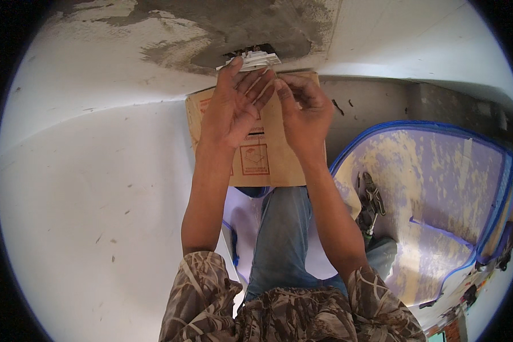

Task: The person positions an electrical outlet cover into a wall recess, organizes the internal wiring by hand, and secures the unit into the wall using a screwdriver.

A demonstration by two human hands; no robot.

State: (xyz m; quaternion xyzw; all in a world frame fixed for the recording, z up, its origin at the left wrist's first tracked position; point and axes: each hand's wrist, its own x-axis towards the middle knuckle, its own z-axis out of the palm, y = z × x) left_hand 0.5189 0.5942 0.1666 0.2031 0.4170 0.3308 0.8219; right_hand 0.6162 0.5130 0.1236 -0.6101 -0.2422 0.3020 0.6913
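A white plastic wall plate [252, 61], seen edge-on, sits tilted in front of a dark hole [251, 49] in the patched wall, where bits of wire show. My left hand [231, 111] is raised to it, palm toward me. Its thumb lies over the plate's left end and its bent fingers are at the near edge, holding the plate. Close beside these fingertips, my right hand [306, 111] is closed in a pinch of thumb and forefinger. Whatever it holds is too small to make out.
Below my hands is a brown cardboard box [285, 168] with red print. To the right, pliers [373, 195] and a green-handled screwdriver [371, 229] lie by my leg on a worn lilac seat [433, 188] with blue edging. A white surface [97, 199] fills the left.
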